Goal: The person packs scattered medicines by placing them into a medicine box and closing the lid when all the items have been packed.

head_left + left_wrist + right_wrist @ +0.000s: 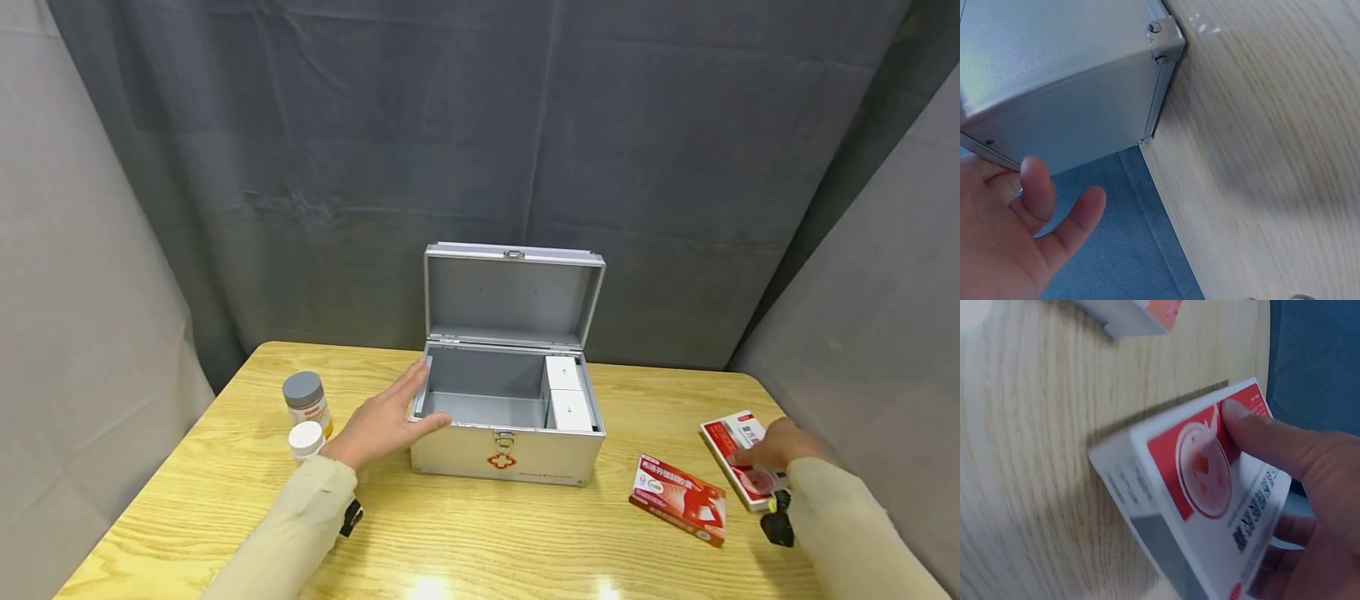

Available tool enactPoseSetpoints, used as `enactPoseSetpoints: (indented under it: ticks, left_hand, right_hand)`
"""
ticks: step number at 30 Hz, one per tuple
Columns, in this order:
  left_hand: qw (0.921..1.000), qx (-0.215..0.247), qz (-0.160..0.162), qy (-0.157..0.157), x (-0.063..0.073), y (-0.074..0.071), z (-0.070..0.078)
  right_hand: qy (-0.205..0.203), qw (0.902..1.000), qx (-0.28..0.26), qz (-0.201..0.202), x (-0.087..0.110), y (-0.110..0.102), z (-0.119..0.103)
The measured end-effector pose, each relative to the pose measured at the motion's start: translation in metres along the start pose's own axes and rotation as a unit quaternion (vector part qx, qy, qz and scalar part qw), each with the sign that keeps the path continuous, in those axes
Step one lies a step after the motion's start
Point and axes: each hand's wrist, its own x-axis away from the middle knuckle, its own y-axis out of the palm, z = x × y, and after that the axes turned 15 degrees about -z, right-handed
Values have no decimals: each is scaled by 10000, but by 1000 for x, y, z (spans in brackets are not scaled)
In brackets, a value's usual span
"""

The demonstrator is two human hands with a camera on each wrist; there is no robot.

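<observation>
An aluminium first-aid case [501, 454] stands on the table with its lid raised. Inside, two white boxes [572, 410] fill the right end. My left hand [386, 417] rests at the case's left rim, thumb over the front edge and fingers extended; the left wrist view shows the fingers [1088, 209] beside the case's side wall [1085, 119]. At the far right, my right hand [787, 446] grips a red and white medicine box [1204, 481], thumb on its printed face and the other fingers at the opposite edge.
Left of the case stand a grey-capped bottle [306, 398] and a white-capped bottle [306, 439], close to my left forearm. A red medicine box [678, 500] lies between the case and my right hand. Dark curtains [480, 167] hang behind the table [480, 533].
</observation>
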Motion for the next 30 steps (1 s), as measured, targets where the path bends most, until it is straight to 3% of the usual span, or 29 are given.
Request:
enactPoseSetpoints:
  ticks: [10, 19, 30]
  left_hand:
    - [10000, -52, 46, 17, -2, 2, -1]
    - [10000, 24, 20, -12, -1, 1, -3]
    - [10000, -44, 27, -10, 0, 1, -2]
  right_hand:
    - [-496, 9951, 172, 834, -2, -5, 14]
    - [-1050, 9801, 481, 1613, -3, -5, 11]
    - [-1627, 9673, 537, 1872, 1, 3, 13]
